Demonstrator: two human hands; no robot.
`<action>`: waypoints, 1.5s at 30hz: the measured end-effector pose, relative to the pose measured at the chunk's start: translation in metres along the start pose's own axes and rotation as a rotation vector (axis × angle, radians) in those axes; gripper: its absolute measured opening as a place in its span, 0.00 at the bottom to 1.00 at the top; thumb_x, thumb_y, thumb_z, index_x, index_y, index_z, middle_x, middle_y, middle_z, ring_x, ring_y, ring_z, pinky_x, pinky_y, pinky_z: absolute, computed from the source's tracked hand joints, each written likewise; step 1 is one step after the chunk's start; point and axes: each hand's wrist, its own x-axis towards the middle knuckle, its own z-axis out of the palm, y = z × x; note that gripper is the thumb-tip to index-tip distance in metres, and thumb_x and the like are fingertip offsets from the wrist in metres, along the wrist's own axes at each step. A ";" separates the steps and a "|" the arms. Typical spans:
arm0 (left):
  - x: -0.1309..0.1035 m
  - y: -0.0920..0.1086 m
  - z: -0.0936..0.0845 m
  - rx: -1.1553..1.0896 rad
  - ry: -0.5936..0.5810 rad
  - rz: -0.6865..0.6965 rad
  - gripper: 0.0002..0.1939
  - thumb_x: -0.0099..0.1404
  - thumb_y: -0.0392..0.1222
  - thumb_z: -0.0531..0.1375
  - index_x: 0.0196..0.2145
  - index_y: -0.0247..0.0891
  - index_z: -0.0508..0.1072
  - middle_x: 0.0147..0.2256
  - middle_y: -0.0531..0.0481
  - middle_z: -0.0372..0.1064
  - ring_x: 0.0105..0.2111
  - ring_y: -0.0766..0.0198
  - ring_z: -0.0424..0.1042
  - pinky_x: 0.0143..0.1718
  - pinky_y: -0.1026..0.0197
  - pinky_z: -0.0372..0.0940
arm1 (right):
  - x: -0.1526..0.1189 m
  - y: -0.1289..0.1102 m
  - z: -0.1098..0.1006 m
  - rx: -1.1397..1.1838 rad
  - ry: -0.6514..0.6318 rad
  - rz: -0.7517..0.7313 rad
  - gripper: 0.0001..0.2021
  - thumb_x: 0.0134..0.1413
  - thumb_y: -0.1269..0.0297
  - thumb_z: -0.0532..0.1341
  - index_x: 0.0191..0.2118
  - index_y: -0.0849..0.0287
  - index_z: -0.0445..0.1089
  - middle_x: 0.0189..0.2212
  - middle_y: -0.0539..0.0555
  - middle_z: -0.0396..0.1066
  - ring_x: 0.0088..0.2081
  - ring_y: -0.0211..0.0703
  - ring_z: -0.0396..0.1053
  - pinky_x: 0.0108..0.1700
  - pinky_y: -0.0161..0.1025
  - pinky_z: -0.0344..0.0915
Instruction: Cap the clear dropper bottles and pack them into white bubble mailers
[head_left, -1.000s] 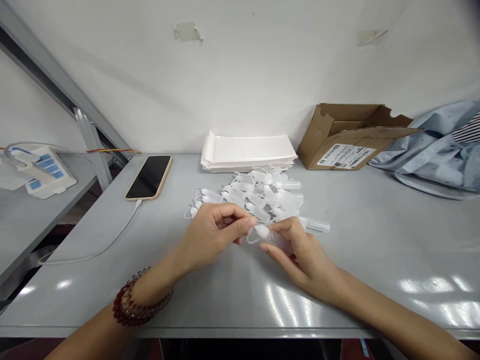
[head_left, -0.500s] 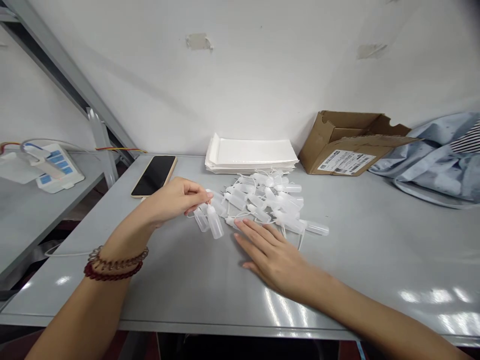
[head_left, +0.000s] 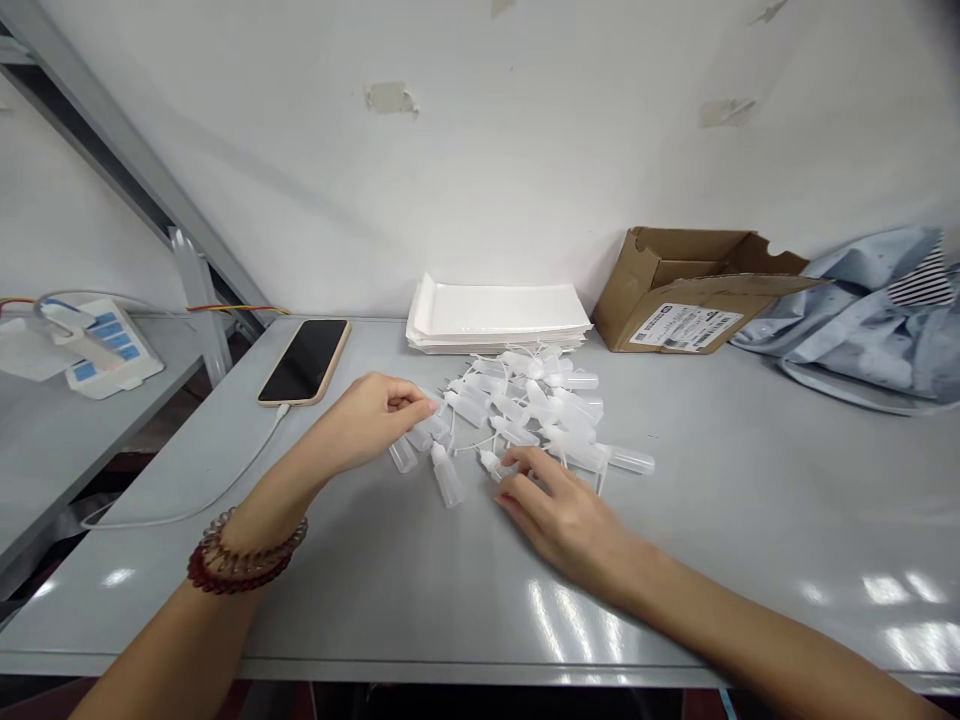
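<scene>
Many small translucent squeeze bottles with thin tips and white strap-like strands lie in a loose pile [head_left: 525, 400] mid-table. My left hand [head_left: 375, 420] is at the pile's left edge, thumb and forefinger pinched together over a few bottles; what sits between the fingertips is hidden. Just right of and below these fingers, one squeeze bottle [head_left: 448, 476] lies apart on the table. My right hand [head_left: 562, 510] rests at the front of the pile. Its curled fingers close over another squeeze bottle [head_left: 490, 462], whose white top shows while the body is mostly covered.
Behind the pile, a stack of white envelopes [head_left: 502, 310] lies against the wall. An open cardboard box [head_left: 675, 300] stands right of it, beside bluish cloth [head_left: 862, 320]. To the left are a phone [head_left: 306, 362] on a cable [head_left: 210, 510] and a power strip [head_left: 116, 345].
The bottle by my left fingers has shifted right and toward me. My right hand's flat fingers have curled over a bottle, which moved slightly right. The view has tilted a little.
</scene>
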 end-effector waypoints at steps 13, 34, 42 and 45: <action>-0.011 0.016 0.011 -0.251 -0.004 0.034 0.17 0.64 0.53 0.55 0.32 0.36 0.74 0.23 0.53 0.67 0.20 0.68 0.64 0.20 0.67 0.57 | 0.010 0.000 -0.047 0.936 -0.104 0.503 0.05 0.60 0.64 0.56 0.41 0.55 0.60 0.37 0.53 0.72 0.40 0.41 0.72 0.41 0.41 0.69; -0.024 0.027 0.024 -0.761 -0.382 0.012 0.05 0.59 0.41 0.64 0.32 0.39 0.79 0.22 0.53 0.70 0.21 0.70 0.68 0.26 0.67 0.67 | 0.007 0.008 -0.047 1.195 0.078 0.666 0.09 0.59 0.57 0.58 0.38 0.52 0.57 0.37 0.53 0.72 0.43 0.46 0.72 0.42 0.43 0.66; -0.020 0.024 0.024 -0.724 -0.144 -0.007 0.10 0.60 0.45 0.63 0.27 0.36 0.78 0.22 0.52 0.71 0.22 0.69 0.68 0.24 0.66 0.65 | 0.009 0.007 -0.047 1.180 0.143 0.717 0.09 0.57 0.59 0.60 0.36 0.53 0.59 0.35 0.49 0.68 0.40 0.43 0.73 0.45 0.42 0.66; -0.021 0.027 0.024 -0.622 -0.064 0.044 0.12 0.60 0.46 0.63 0.24 0.36 0.75 0.20 0.53 0.69 0.21 0.69 0.67 0.25 0.66 0.64 | 0.010 0.005 -0.049 1.126 0.108 0.716 0.09 0.58 0.59 0.59 0.36 0.54 0.58 0.37 0.50 0.69 0.39 0.43 0.73 0.42 0.41 0.66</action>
